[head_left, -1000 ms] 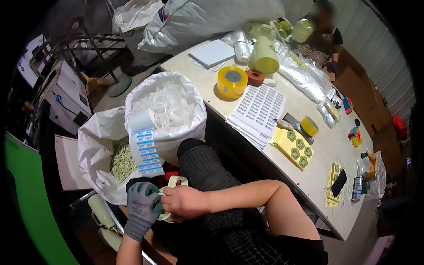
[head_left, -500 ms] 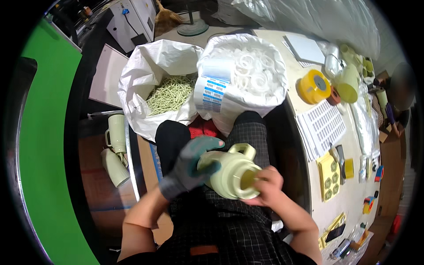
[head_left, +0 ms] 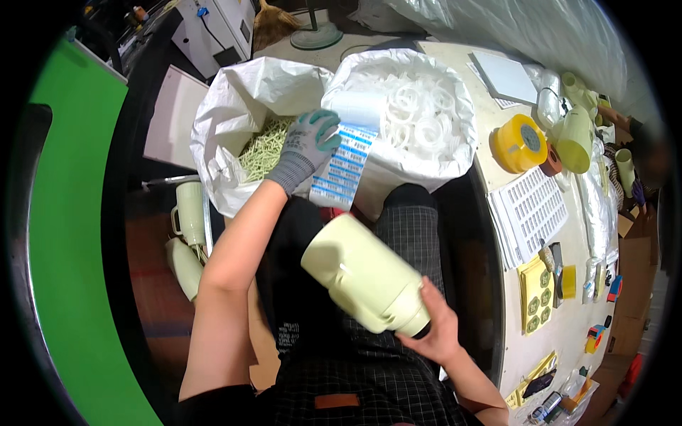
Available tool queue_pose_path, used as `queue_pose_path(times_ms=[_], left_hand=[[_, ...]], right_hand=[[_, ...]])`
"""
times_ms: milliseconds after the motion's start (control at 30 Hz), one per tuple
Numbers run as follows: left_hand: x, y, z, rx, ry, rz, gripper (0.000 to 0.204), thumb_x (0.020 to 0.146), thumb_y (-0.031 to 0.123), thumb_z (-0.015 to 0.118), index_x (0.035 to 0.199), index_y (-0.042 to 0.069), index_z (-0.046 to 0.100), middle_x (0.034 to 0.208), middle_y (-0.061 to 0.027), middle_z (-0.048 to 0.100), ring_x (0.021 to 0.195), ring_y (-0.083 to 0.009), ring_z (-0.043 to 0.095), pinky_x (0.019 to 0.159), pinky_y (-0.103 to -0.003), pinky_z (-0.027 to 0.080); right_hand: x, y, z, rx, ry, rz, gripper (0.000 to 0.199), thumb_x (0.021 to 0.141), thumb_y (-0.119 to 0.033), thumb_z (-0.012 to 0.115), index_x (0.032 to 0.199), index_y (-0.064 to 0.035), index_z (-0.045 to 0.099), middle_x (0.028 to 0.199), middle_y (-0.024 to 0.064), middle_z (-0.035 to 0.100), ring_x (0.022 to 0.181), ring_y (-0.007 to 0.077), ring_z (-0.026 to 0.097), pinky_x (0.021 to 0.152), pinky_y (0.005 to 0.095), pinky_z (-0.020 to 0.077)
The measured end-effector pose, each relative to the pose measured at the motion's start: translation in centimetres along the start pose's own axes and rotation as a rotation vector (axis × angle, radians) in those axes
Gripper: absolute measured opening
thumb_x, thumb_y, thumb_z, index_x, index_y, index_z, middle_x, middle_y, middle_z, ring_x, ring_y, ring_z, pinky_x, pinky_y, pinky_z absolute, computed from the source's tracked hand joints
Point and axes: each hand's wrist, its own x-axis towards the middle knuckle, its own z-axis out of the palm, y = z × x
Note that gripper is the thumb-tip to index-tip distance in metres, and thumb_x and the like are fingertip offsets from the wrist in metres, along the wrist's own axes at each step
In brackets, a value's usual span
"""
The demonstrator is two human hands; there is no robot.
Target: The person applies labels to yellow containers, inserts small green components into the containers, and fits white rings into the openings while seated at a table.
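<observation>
The right hand [head_left: 437, 330] is clamping the pale yellow jug [head_left: 366, 284] over the lap, long axis running ten to four o'clock; the gloved left hand [head_left: 309, 142] is pinching the label strip [head_left: 344, 167] at twelve o'clock.

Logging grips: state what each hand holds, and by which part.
Right hand holds the pale yellow jug by its end. Gloved left hand rests on the label strip at the bag; whether it grips cannot be told.
</observation>
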Motion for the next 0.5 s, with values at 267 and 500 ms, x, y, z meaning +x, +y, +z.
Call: queue_pose_path(times_ms=[267, 500], left_hand=[[0.0, -1.8, 2.8, 0.053, -0.051, -0.035, 0.016, 0.081, 0.024, 0.081, 0.096, 0.020, 0.081, 0.106, -0.0011, 0.070, 0.107, -0.0279, 0.066, 0.095, -0.044, 0.055], [-0.8, -1.2, 3.1, -0.005, 0.049, -0.070, 0.012, 0.079, 0.025, 0.082, 0.090, 0.020, 0.081, 0.103, 0.0006, 0.070, 0.106, -0.0279, 0.065, 0.094, -0.043, 0.055]], right_hand=[[-0.7, 0.2, 1.8, 0.017, 0.094, 0.024, 0.112, 0.063, -0.021, 0.099, 0.160, -0.0107, 0.044, 0.155, 0.0327, 0.052, 0.125, 0.0485, 0.068, 0.097, 0.0489, 0.0636], [-0.8, -0.3, 1.8, 0.017, 0.071, 0.050, 0.113, 0.062, -0.021, 0.099, 0.160, -0.0085, 0.044, 0.156, 0.0318, 0.052, 0.128, 0.0473, 0.067, 0.099, 0.0482, 0.0627]])
